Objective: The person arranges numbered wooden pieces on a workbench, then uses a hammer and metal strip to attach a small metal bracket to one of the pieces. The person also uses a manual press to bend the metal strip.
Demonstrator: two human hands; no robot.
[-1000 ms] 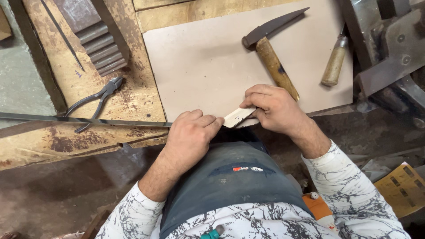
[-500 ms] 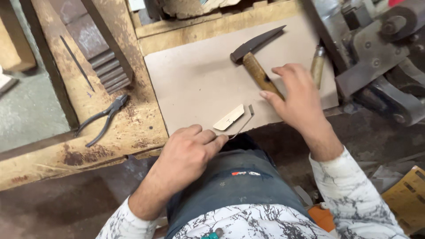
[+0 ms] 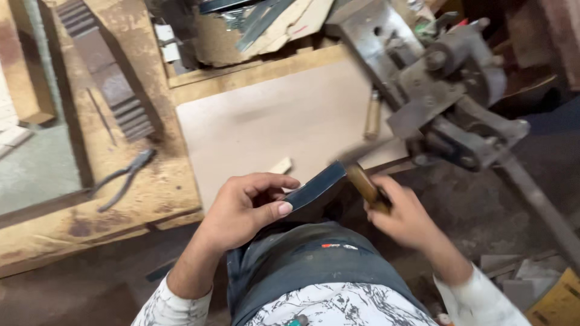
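left hand (image 3: 244,208) pinches dark strip (image 3: 314,188); right hand (image 3: 402,214) grips hammer (image 3: 362,181).

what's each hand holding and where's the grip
Right hand grips the hammer by its wooden handle. Left hand pinches the dark hammer head's end between thumb and fingers.

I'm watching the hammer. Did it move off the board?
Yes. The hammer lay on the flat board before; now the right hand holds it by the handle at the board's near edge, blurred, beside the left hand.
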